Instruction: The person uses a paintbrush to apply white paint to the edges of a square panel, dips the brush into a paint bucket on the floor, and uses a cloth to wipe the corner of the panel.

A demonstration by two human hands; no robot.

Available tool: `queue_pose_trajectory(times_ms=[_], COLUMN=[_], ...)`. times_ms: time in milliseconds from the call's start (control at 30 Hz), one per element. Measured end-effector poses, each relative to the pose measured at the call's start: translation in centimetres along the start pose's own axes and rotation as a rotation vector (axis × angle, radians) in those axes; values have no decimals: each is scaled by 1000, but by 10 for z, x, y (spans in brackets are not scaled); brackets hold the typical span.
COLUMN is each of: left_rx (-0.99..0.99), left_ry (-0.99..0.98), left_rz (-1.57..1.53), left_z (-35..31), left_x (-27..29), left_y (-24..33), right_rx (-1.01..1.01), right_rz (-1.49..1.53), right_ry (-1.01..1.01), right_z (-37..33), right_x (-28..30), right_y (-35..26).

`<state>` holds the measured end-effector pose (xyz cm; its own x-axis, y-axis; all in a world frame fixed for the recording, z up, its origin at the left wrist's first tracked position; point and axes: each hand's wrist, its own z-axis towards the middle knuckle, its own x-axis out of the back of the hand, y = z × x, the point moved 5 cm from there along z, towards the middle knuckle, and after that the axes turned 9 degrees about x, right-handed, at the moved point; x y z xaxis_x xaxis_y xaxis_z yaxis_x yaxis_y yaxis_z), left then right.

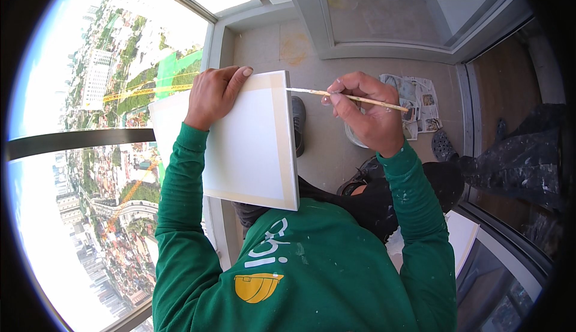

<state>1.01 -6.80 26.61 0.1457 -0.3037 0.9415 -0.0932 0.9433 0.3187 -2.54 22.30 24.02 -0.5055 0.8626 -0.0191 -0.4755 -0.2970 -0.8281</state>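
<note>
A white panel (246, 143) with beige tape along its borders leans in front of my body, tilted towards the window. My left hand (216, 91) grips its far edge, the thumb lying along the top and the other fingers curled over. Between the thumb and fingers of my right hand (369, 107) is a thin paintbrush (372, 100) with a wooden handle. Its white-coated end points left and meets the panel's right edge near the upper corner. Partly hidden below my right hand is a pale round container (355, 135).
Tall windows (120, 170) overlook a city on the left. Newspaper sheets (420, 101) lie on the tiled floor (264, 50). A grey shoe (298, 125) shows beside the panel, and a dark clog (443, 146) stands at the right. A framed glass door (390, 14) stands beyond.
</note>
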Motion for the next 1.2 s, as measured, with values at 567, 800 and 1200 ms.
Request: queue_pose_trajectory(times_ms=[567,800,1200], left_rx=[5,13,12], left_ry=[13,-6,8], left_rz=[-22,-3,-23], left_z=[-2,-1,0], left_x=[1,1,1], left_y=[2,0,1], right_rx=[-21,-19,-6], right_rz=[27,40,16], right_ry=[-34,2,-82], right_z=[0,-2,-2], right_x=[-1,-2,-1], right_y=[3,2,1])
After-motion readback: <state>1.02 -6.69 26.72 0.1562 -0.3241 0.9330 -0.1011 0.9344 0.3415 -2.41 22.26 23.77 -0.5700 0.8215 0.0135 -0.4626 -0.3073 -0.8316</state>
